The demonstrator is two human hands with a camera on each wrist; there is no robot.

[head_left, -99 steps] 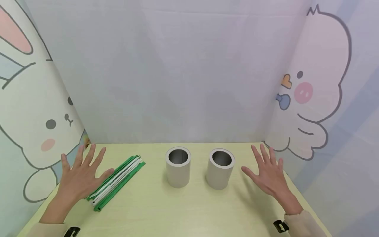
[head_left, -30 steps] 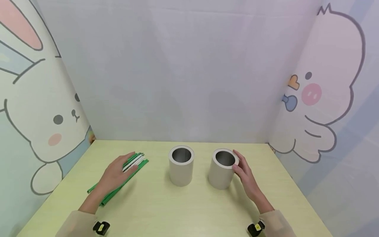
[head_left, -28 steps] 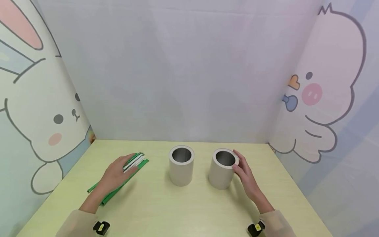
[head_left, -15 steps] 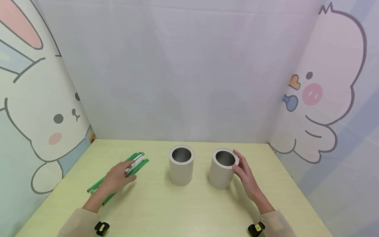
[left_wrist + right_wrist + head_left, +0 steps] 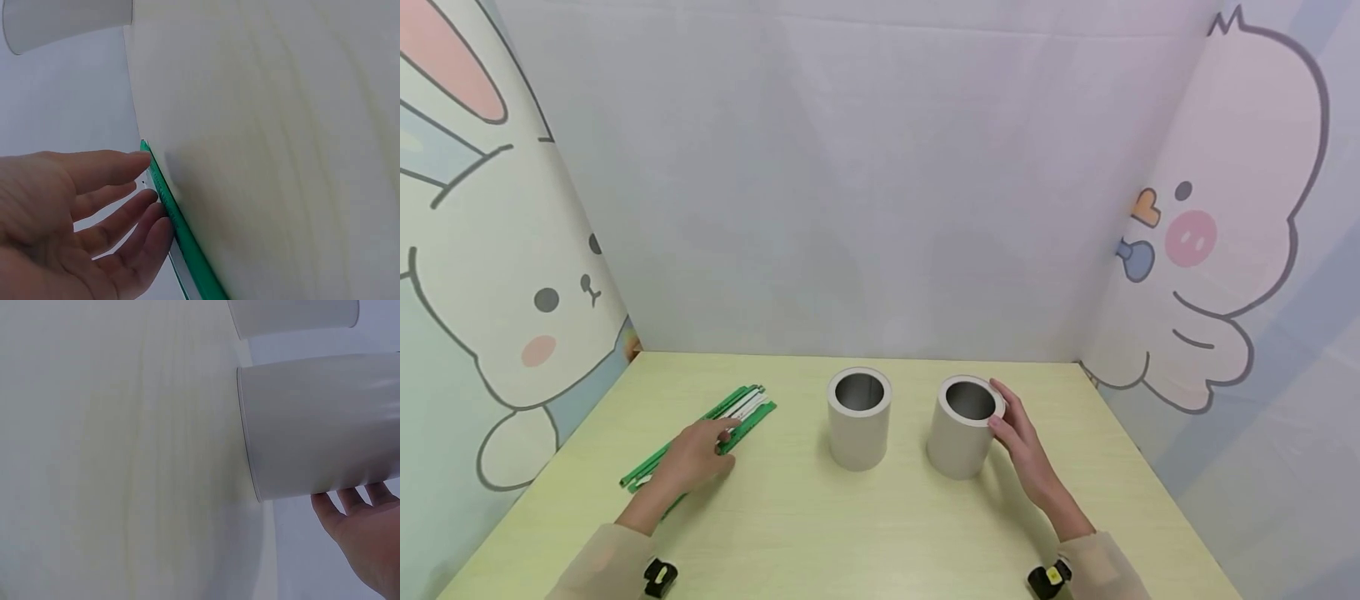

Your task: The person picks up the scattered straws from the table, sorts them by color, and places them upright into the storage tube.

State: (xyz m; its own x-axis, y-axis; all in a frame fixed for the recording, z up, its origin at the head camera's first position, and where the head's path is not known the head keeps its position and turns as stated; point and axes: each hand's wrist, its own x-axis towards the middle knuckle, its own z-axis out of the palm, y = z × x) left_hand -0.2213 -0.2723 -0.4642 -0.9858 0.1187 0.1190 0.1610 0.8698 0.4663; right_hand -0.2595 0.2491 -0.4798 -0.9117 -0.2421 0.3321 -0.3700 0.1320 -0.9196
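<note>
On the left of the table lies a bundle of long, slim green and white sticks (image 5: 752,425) with small print; their exact kind is unclear. My left hand (image 5: 692,454) is over them, fingers bent downward. In the left wrist view its thumb and fingertips stand apart near a green stick (image 5: 187,253). Two upright off-white cylindrical cups with dark insides stand to the right: a left cup (image 5: 859,437) and a right cup (image 5: 958,446). My right hand (image 5: 1030,454) touches the right cup's right side with thumb and fingers, without wrapping round it.
The pale wood-pattern table (image 5: 850,533) ends at a plain cloth backdrop (image 5: 850,192). Cartoon-printed cloth stands on both sides. Each wrist carries a small black device, such as the one at the left sleeve (image 5: 660,577).
Both hands came inward from wide-spread positions. The left hand then drew slightly back toward me along the sticks, its fingers bending more. The right hand has stayed against the right cup.
</note>
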